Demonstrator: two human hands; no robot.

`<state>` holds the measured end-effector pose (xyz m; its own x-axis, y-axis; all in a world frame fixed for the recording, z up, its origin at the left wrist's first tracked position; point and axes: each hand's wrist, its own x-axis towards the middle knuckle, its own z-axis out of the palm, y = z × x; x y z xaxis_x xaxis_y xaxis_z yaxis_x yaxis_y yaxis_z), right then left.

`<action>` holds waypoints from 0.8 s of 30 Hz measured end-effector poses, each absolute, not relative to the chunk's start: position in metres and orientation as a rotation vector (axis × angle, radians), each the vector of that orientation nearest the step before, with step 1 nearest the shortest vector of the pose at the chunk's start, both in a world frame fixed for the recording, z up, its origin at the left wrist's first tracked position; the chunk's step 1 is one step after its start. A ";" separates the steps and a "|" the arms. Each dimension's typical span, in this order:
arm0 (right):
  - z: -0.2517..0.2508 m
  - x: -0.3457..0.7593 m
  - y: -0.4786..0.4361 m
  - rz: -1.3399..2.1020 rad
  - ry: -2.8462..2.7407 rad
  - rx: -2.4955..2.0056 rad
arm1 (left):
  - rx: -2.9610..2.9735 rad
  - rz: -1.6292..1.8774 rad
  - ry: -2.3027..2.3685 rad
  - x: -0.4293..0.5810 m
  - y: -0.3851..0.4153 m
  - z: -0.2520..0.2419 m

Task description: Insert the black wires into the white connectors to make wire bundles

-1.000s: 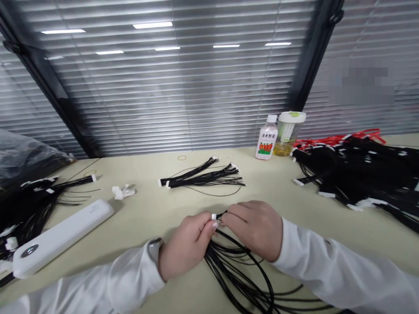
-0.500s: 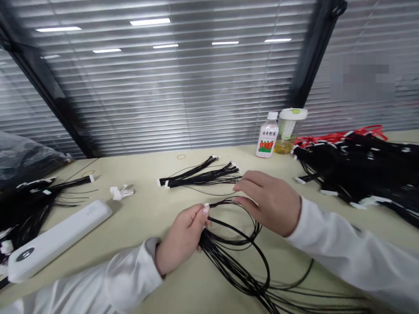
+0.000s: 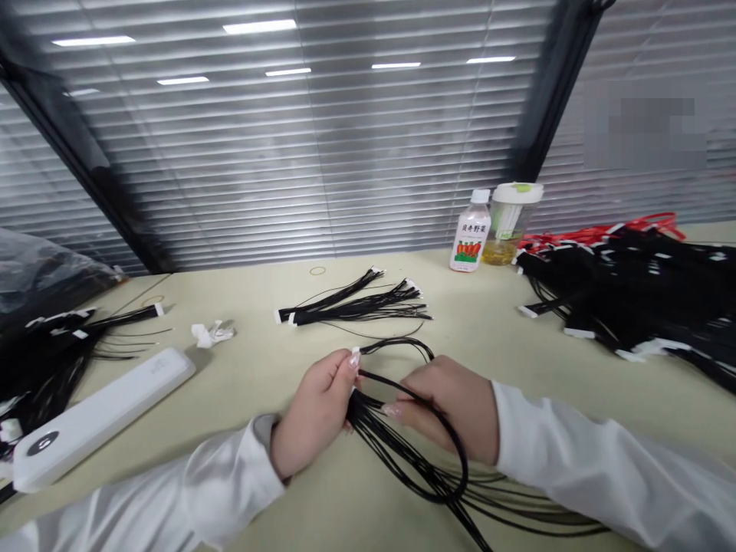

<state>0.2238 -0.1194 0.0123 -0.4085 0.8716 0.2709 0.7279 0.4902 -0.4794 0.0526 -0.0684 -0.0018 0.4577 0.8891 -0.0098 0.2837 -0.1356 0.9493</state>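
Since half a second ago the right hand (image 3: pixel 445 414) has come back from the far side of the table toward the left hand, and the open arc of wire it had lifted now lies closer in, looping over its knuckles.

The bundle of black wires (image 3: pixel 402 452) lies on the near middle of the table (image 3: pixel 270 376), running from the left hand toward the lower right edge of the view. A single loop of it rises just beyond both hands and curves down across the back of the right hand. The left hand (image 3: pixel 313 410) is closed around the gathered end of the bundle, thumb and forefinger pinched on a small white connector (image 3: pixel 355 354) at its top. The right hand is curled, its fingertips touching the wires just beside the left hand; whether it grips them firmly I cannot tell.

Beyond the hands a smaller bunch of black wires (image 3: pixel 353 305) with white ends lies flat. A white bottle (image 3: pixel 472 241) and a clear jar (image 3: pixel 507 222) with a white lid stand together further right, next to a large heap of black cables (image 3: pixel 638 295). To the left are a long white device (image 3: pixel 95 418), a crumpled scrap of paper (image 3: pixel 211 333) and another dark pile of wires (image 3: pixel 46 353).
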 end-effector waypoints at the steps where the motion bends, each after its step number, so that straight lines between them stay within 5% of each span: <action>1: 0.010 0.222 -0.119 0.394 -2.238 -1.306 | 1.667 0.729 1.021 0.052 -0.068 -0.002; 24: -0.001 0.203 -0.126 0.834 -1.958 -1.243 | 2.050 0.827 0.990 0.049 -0.072 -0.004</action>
<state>0.2026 -0.1263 -0.0010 -0.3267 0.9250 0.1938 0.5014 0.3435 -0.7941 0.0485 -0.0723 -0.0041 0.5031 0.8311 0.2369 0.3808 -0.4593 0.8025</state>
